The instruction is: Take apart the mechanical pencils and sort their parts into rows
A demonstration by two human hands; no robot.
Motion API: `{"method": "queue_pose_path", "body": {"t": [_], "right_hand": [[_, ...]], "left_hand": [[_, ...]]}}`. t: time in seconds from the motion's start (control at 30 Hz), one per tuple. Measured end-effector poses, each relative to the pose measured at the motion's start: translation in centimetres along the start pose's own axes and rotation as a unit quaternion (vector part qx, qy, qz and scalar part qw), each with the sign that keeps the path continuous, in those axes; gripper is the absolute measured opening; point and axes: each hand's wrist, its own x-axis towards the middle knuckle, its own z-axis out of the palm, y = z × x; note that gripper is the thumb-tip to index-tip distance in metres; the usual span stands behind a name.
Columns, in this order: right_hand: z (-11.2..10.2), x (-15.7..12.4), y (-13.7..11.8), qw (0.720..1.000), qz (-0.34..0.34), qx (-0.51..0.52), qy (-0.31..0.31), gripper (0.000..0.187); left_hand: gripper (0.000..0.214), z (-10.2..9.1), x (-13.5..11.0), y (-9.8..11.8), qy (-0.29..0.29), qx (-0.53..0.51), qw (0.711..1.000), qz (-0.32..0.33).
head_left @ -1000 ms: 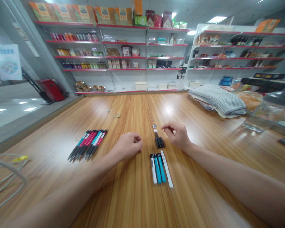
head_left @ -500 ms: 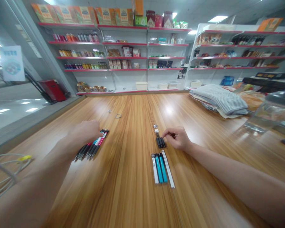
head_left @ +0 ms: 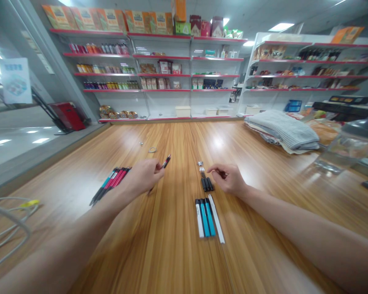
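My left hand point(head_left: 143, 175) is closed around a red and black pen point(head_left: 164, 162), held just above the wooden table point(head_left: 171, 245) with its tip pointing up and away. To its left a row of several red, teal and black pens point(head_left: 110, 184) lies on the table. My right hand point(head_left: 230, 179) rests on the table with its fingertips pinched together beside a few small black pen parts point(head_left: 206, 183) and tiny silver pieces point(head_left: 200, 165). Nearer me lie teal and white pen barrels point(head_left: 204, 212) and a thin white refill point(head_left: 216, 218).
A folded striped cloth point(head_left: 283, 130) lies at the far right. A clear jar with a dark lid point(head_left: 352, 143) stands at the right edge. A small ring point(head_left: 152, 150) sits farther out on the table. Grey cable point(head_left: 6, 228) coils at the left. Shop shelves point(head_left: 184, 73) line the back.
My left hand went left to the row of pens, took one and has carried it back toward the middle. My right hand stayed near the black parts.
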Motion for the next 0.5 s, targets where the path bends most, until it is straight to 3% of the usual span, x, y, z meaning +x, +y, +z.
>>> {"method": "queue_pose_path", "body": {"t": [0.07, 0.13, 0.2, 0.3, 0.5], "right_hand": [[0.0, 0.2, -0.5, 1.000, -0.011, -0.008, 0.001, 0.023], [0.0, 0.4, -1.2, 0.998, -0.045, -0.028, -0.016, 0.033], [0.1, 0.6, -1.7, 0.994, -0.087, -0.055, -0.042, 0.039], [0.3, 0.6, -1.9, 0.987, -0.117, -0.084, -0.073, 0.024], [0.4, 0.4, -0.8, 0.983, -0.120, -0.113, -0.079, 0.015]], "left_hand": [[0.022, 0.3, -1.0, 2.7, 0.131, -0.137, 0.981, 0.045], [0.023, 0.9, -2.3, 4.9, 0.178, -0.267, 0.946, 0.052], [0.024, 1.8, -3.4, 6.2, 0.132, -0.376, 0.915, 0.056], [0.024, 3.5, -4.2, 6.4, 0.071, -0.459, 0.884, 0.047], [0.027, 4.9, -3.1, 4.7, 0.061, -0.515, 0.854, 0.037]]}}
